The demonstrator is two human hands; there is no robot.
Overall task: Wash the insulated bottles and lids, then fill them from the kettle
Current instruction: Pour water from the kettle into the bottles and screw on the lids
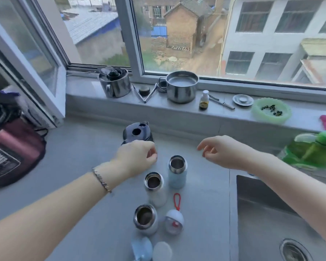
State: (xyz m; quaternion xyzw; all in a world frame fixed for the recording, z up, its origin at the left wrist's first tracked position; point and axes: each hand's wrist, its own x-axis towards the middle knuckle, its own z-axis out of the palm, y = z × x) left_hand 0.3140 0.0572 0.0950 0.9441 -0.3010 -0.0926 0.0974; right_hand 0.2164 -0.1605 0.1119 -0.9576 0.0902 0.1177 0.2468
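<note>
Three open insulated bottles stand on the grey counter point(83, 151): a light blue bottle point(177, 173), a white bottle point(155, 188) and a third bottle point(145, 219) nearest me. Beside them lie a white lid with a red strap point(174, 221), a blue lid point(142, 248) and a round white lid point(162, 251). A dark kettle point(136, 131) stands behind the bottles. My left hand point(137, 160) curls over its near side, fingers round the hidden handle. My right hand point(221, 152) hovers to the right of the bottles, fingers relaxed and holding nothing.
A steel sink point(267, 219) lies at the right, with a green soap bottle point(311, 150) behind it. On the windowsill stand a steel pot point(182, 87), a steel mug point(115, 84), a small bottle point(204, 100) and a green bowl point(271, 110). A dark red cooker point(11, 153) sits far left.
</note>
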